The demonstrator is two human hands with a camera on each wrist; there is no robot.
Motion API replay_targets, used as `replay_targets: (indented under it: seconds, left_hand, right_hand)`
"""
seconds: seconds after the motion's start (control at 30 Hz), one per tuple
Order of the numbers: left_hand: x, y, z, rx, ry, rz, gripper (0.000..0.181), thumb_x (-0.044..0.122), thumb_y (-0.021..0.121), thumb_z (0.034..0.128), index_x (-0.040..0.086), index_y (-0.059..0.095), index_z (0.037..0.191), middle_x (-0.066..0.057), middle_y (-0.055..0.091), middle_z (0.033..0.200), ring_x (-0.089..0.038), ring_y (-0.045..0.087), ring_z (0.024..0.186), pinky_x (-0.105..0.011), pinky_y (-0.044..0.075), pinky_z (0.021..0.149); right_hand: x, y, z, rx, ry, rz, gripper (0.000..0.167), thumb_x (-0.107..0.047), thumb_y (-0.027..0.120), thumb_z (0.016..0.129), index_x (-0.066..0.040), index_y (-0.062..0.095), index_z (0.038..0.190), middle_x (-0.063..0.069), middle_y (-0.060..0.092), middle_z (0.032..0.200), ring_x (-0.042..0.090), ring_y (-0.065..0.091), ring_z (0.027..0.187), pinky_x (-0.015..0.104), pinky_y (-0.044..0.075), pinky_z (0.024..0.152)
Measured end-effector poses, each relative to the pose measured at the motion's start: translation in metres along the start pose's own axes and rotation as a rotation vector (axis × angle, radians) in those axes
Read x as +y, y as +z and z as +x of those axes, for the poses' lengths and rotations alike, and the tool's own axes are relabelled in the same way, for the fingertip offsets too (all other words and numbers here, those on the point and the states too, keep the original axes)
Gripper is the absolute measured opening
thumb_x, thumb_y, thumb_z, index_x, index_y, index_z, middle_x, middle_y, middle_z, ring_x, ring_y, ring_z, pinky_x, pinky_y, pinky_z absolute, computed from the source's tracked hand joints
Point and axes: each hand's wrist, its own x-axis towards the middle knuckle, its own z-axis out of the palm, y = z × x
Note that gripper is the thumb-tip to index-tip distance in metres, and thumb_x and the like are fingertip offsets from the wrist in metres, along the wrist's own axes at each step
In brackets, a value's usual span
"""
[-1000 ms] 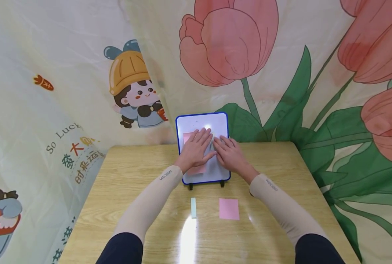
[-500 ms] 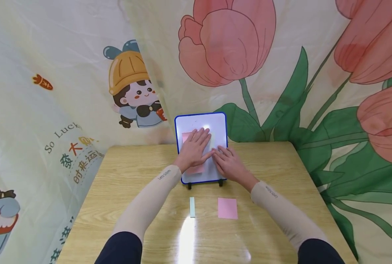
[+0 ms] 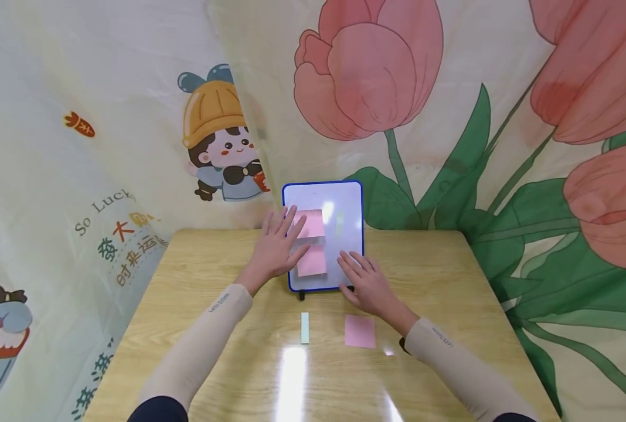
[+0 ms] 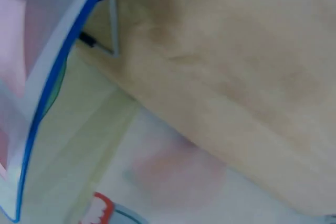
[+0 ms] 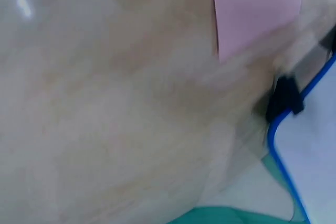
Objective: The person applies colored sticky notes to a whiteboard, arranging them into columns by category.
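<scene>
A small whiteboard [image 3: 344,193] with a blue frame leans upright at the table's back edge. Two pink sticky notes, an upper one [image 3: 313,223] and a lower one [image 3: 312,262], cling to its left half. A faint pale green strip [image 3: 339,223] shows on the right half. My left hand [image 3: 276,249], fingers spread, overlaps the board's left edge and part of the upper note. My right hand [image 3: 368,287] hovers before the lower right corner, fingers fairly straight, holding nothing. Whether either hand touches the board is unclear. Neither wrist view shows a hand.
On the wooden table [image 3: 213,351] in front of the board lie a pale green strip [image 3: 305,328] and a pink sticky note [image 3: 360,331]. Black feet [image 5: 285,100] support the board. Behind it hangs a printed cloth [image 3: 271,88] with tulips.
My left hand has moved left off the middle of the board, uncovering the pink notes. My right hand has drawn down toward the lower right corner, baring the green strip.
</scene>
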Motion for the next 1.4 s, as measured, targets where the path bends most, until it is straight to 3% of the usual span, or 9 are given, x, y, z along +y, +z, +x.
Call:
replay_targets:
  seconds: [0.13,0.33,0.5,0.6,0.77,0.9,1.1,1.4]
  left_hand:
    - [-0.002,0.008,-0.045,0.029,0.000,-0.067,0.076,0.068,0.018,0.0982,0.022,0.024,0.159,-0.010,0.011,0.167,-0.030,0.003,0.155,-0.061,0.001,0.122]
    - [0.003,0.031,-0.111,0.035,-0.005,-0.132,0.076,0.067,0.013,0.0992,0.021,0.033,0.155,-0.012,0.015,0.166,-0.034,0.012,0.153,-0.065,0.006,0.119]
    - [0.010,0.047,-0.149,0.030,-0.002,-0.143,0.068,0.062,0.029,0.1001,0.021,0.036,0.155,-0.012,0.020,0.165,-0.036,0.024,0.150,-0.067,0.010,0.117]
    - [0.015,0.055,-0.165,0.006,0.002,-0.133,0.067,0.060,0.034,0.0994,0.021,0.039,0.153,-0.013,0.024,0.164,-0.036,0.026,0.149,-0.067,0.012,0.117]
    - [0.024,0.067,-0.182,-0.072,0.011,-0.109,0.066,0.061,0.034,0.0992,0.025,0.036,0.154,-0.012,0.024,0.164,-0.035,0.021,0.151,-0.066,0.010,0.118]
    - [0.031,0.071,-0.188,-0.108,0.014,-0.135,0.065,0.060,0.037,0.0988,0.027,0.034,0.155,-0.012,0.023,0.164,-0.035,0.021,0.151,-0.067,0.009,0.118]
    - [0.037,0.071,-0.191,-0.130,0.001,-0.176,0.066,0.058,0.039,0.0988,0.026,0.031,0.156,-0.012,0.023,0.164,-0.033,0.021,0.152,-0.066,0.006,0.119]
    - [0.042,0.071,-0.195,-0.078,0.007,-0.215,0.064,0.057,0.041,0.0989,0.022,0.040,0.152,-0.014,0.028,0.162,-0.037,0.027,0.149,-0.069,0.009,0.117]
  right_hand:
    - [-0.023,0.005,-0.013,0.033,-0.012,0.049,0.070,-0.038,0.070,0.087,-0.002,0.050,0.143,0.014,0.050,0.149,0.036,0.049,0.134,0.054,0.044,0.103]
    - [-0.063,0.017,-0.023,0.005,-0.006,0.108,0.072,-0.041,0.071,0.087,-0.003,0.049,0.145,0.012,0.048,0.151,0.033,0.049,0.135,0.048,0.043,0.104]
    - [-0.094,0.032,-0.026,-0.042,-0.010,0.156,0.076,-0.042,0.074,0.085,-0.002,0.049,0.144,0.013,0.049,0.151,0.031,0.050,0.135,0.048,0.044,0.104]
    - [-0.109,0.040,-0.026,-0.134,0.002,0.173,0.076,-0.046,0.071,0.087,-0.004,0.047,0.146,0.011,0.047,0.152,0.031,0.049,0.135,0.047,0.044,0.104]
    - [-0.125,0.048,-0.023,-0.366,0.077,0.210,0.073,-0.051,0.063,0.092,-0.008,0.045,0.148,0.009,0.044,0.155,0.029,0.045,0.139,0.049,0.041,0.108]
    - [-0.129,0.049,-0.018,-0.471,0.118,0.230,0.066,-0.048,0.064,0.093,-0.010,0.050,0.145,0.008,0.046,0.153,0.029,0.044,0.140,0.050,0.039,0.110]
    - [-0.130,0.053,-0.014,-0.521,0.060,0.187,0.052,-0.045,0.065,0.093,-0.011,0.062,0.131,0.006,0.058,0.143,0.026,0.053,0.131,0.046,0.040,0.111]
    - [-0.129,0.049,-0.008,-0.515,0.050,0.184,0.044,-0.045,0.076,0.084,-0.009,0.071,0.108,0.010,0.066,0.130,0.024,0.062,0.119,0.042,0.048,0.104]
